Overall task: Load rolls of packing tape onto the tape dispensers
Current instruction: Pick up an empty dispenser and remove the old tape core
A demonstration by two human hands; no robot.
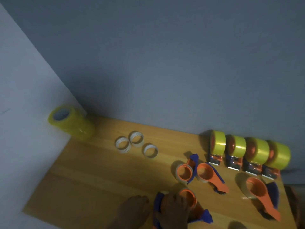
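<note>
**Hands on dispenser at near table edge**

Right hand (175,210) grips an orange-and-blue held dispenser (189,199), fingers curled round it, at the wooden table (92,179) near edge. Left hand (132,210) lies beside it; grip unclear, blurred. Beyond: three empty dispensers (204,173). Farther: three bare cores (136,143), four loaded dispensers (250,151) along the wall. Far left corner: stacked tape rolls (72,121).

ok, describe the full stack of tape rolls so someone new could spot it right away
Start at the wooden table and go to its far left corner, where the two walls meet. There stands a tall stack of yellowish clear tape rolls, on end with the core opening on top. Unlike the four single yellow rolls on dispensers at the back right, it stands alone.
</note>
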